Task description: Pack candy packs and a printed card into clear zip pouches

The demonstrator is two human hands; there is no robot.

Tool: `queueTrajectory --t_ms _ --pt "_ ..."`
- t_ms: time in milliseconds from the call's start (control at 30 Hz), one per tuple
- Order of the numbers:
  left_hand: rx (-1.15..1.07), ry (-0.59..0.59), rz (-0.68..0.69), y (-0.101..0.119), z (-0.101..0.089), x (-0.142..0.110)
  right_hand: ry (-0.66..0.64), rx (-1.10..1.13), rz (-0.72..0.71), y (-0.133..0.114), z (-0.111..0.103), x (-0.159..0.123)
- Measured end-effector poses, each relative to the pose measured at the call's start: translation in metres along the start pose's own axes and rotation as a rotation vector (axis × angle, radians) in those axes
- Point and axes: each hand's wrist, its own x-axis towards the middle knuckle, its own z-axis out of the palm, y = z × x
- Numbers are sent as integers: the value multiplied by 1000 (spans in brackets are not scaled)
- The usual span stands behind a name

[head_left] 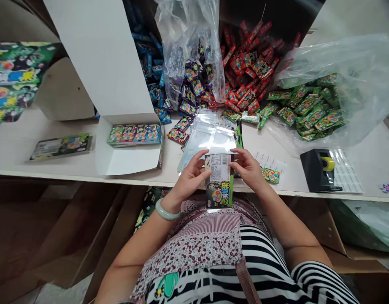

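Note:
Both of my hands hold one small printed card packet (pixel 220 180) in a clear sleeve, upright above my lap at the table's front edge. My left hand (pixel 190 179) pinches its left side, fingers closed on it. On the right side, my right hand (pixel 249 168) grips the top corner with its fingers curled. The packet shows a white barcode label on top and a green and black picture below. A stack of clear plastic sleeves (pixel 210 137) lies on the table just beyond my hands.
An open white box (pixel 128 158) with a row of packets stands at the left. Piles of blue (pixel 152 71), purple (pixel 194 86), red (pixel 248 63) and green (pixel 308 107) packets lie at the back, some in clear bags. A black tape dispenser (pixel 319 169) sits right, beside label sheets (pixel 346 171).

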Motion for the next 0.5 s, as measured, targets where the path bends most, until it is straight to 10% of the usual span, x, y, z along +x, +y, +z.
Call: queueTrajectory --t_ms 200,500 --pt "268 273 18 0 -1 10 -46 -123 -39 -5 0 8" --pt "119 279 -5 5 13 21 -56 142 106 -9 -7 21"
